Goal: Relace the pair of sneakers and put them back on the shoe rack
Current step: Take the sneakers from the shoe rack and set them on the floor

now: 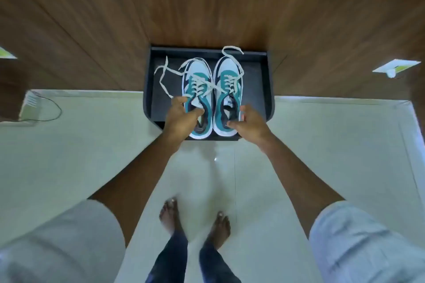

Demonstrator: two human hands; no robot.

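- Two teal-and-white sneakers side by side, toes pointing away, on a dark tray-like shoe rack [266, 80] set against a wooden wall [230, 2].
- Left sneaker [195, 76] touching or nearly touching the right sneaker [230, 80] along the inner edges; both with heels near the front edge of the rack.
- Left hand [181, 117] closed on the left sneaker at its collar, fingers curled into the opening, thumb on the outer side.
- Right hand [250, 122] at the heel of the right sneaker, fingers loosely spread and partly curled; thumb tip at the heel rim, grip not closed around anything; firm contact hard to tell through the blur.
- White laces [165, 71] threaded through the eyelets of both shoes, ends untied.
- Loose ends from the left shoe trailing out over the bare left part of the rack floor; one end from the right shoe looping up past the toe to the back wall of the rack.
- Pale glossy tiled floor [69, 156] in front of the rack, bare feet [170, 216] standing on it, dark trouser legs above them.
- Light short sleeves [57, 243] at the bottom corners.
- Small white device with a dark cable [55, 108] on the floor at far left, well apart from the rack.
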